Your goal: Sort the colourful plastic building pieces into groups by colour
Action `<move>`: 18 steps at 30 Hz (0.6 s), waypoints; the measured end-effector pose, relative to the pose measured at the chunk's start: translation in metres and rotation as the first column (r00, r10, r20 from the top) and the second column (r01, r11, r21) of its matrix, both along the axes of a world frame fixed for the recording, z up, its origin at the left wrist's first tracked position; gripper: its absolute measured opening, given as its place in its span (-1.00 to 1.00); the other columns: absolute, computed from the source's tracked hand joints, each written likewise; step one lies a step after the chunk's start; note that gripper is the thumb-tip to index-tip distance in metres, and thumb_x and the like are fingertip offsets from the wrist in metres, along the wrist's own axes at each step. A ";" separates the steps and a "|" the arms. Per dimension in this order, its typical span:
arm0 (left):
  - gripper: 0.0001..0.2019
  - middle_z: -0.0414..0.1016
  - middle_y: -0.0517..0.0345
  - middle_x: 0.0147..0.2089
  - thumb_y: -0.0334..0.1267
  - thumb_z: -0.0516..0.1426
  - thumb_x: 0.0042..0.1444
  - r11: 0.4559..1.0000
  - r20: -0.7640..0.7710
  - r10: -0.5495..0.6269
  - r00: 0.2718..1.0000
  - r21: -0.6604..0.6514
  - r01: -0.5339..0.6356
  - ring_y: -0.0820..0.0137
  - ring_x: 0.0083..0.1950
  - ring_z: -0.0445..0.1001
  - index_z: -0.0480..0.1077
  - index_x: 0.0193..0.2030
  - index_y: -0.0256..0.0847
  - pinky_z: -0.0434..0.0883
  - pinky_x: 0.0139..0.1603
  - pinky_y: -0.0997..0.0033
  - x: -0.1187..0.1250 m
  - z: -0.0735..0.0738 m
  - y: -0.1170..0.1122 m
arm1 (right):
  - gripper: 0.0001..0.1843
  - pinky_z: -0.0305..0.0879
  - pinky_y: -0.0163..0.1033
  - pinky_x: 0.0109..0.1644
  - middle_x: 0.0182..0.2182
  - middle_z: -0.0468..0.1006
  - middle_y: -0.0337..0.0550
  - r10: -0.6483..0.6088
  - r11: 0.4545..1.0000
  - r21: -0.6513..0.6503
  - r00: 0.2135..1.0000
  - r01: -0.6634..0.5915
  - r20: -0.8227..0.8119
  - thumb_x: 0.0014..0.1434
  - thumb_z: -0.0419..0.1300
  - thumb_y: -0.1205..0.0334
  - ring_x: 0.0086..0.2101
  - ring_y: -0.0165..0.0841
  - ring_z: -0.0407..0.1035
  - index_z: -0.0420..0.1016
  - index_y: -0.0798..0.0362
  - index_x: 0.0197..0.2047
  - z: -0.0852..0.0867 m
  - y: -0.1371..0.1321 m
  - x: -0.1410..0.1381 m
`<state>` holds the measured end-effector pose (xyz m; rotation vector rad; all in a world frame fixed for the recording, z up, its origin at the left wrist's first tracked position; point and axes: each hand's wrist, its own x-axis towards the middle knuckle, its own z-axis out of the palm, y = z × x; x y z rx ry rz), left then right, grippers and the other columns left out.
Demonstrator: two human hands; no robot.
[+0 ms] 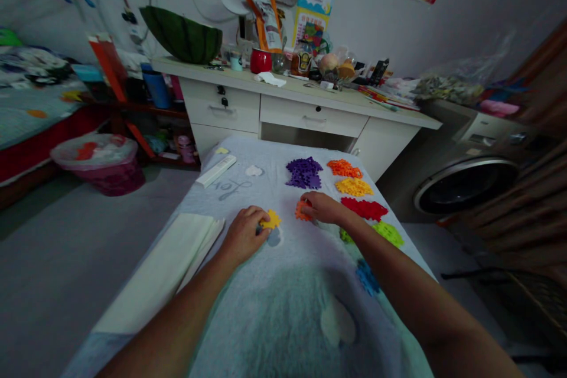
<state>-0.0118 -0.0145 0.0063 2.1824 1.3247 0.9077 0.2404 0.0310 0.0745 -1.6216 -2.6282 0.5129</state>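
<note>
My left hand (243, 233) rests on the blue cloth-covered table (283, 301), its fingers closed on a small yellow interlocking piece (271, 221). My right hand (325, 208) lies a little to the right, fingers curled round an orange piece (301, 210). Beyond and right of the hands lie sorted piles of the same pieces: purple (303, 172), orange (344, 169), yellow (353, 187), red (364, 208), green (388, 233). A blue pile (367, 277) shows partly beneath my right forearm.
A white remote (216, 170) and scissors (232, 188) lie at the table's far left. A folded white sheet (172, 263) lies along its left edge. Behind stands a cluttered white desk (292, 107), a washing machine (469, 180) at the right, a pink bin (100, 162) on the floor at the left.
</note>
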 end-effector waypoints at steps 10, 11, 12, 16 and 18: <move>-0.84 0.45 0.06 -0.09 -0.35 0.17 -0.01 1.000 -0.018 0.009 1.000 -0.021 -0.009 0.21 -0.02 0.37 0.44 -0.23 -0.18 0.32 0.06 0.16 0.000 0.001 -0.002 | -0.49 0.27 -0.25 -0.16 -0.11 0.46 0.08 0.075 0.997 0.007 0.992 -0.076 0.102 -0.05 0.34 0.25 -0.23 -0.26 0.39 0.45 0.21 0.00 -0.010 -0.001 0.004; -0.84 0.44 0.06 -0.09 -0.35 0.17 0.00 1.000 -0.018 0.010 1.000 -0.020 -0.010 0.21 -0.02 0.37 0.44 -0.22 -0.18 0.32 0.06 0.16 0.000 0.001 -0.002 | -0.47 0.28 -0.25 -0.15 -0.11 0.46 0.07 0.073 0.997 0.004 0.994 -0.074 0.086 -0.06 0.35 0.24 -0.23 -0.25 0.40 0.46 0.20 0.01 -0.007 -0.001 0.005; -0.83 0.44 0.06 -0.09 -0.35 0.17 0.00 1.000 -0.017 0.012 1.000 -0.020 -0.012 0.21 -0.02 0.37 0.44 -0.22 -0.18 0.32 0.06 0.16 0.000 0.001 -0.002 | -0.46 0.28 -0.25 -0.14 -0.11 0.47 0.06 0.067 0.998 0.003 0.996 -0.068 0.062 -0.07 0.36 0.24 -0.21 -0.25 0.40 0.46 0.20 0.01 -0.004 -0.001 0.006; -0.83 0.44 0.06 -0.07 -0.34 0.17 0.00 1.000 -0.013 0.013 1.000 -0.019 -0.013 0.21 0.00 0.38 0.44 -0.22 -0.18 0.32 0.07 0.15 0.000 0.000 -0.002 | -0.49 0.31 -0.26 -0.13 -0.12 0.52 -0.03 -0.032 0.999 0.038 0.996 0.036 -0.087 -0.01 0.36 0.17 -0.20 -0.30 0.41 0.46 0.12 0.02 0.012 0.011 0.029; -0.84 0.45 0.07 -0.07 -0.33 0.17 0.01 1.000 -0.004 0.011 1.000 -0.017 -0.011 0.21 0.00 0.38 0.44 -0.22 -0.17 0.32 0.07 0.15 0.001 -0.001 -0.002 | -0.54 0.31 -0.27 -0.17 -0.14 0.53 -0.06 -0.137 0.983 0.098 0.977 0.154 -0.164 0.04 0.33 0.14 -0.26 -0.35 0.42 0.46 0.10 0.01 0.018 0.025 0.049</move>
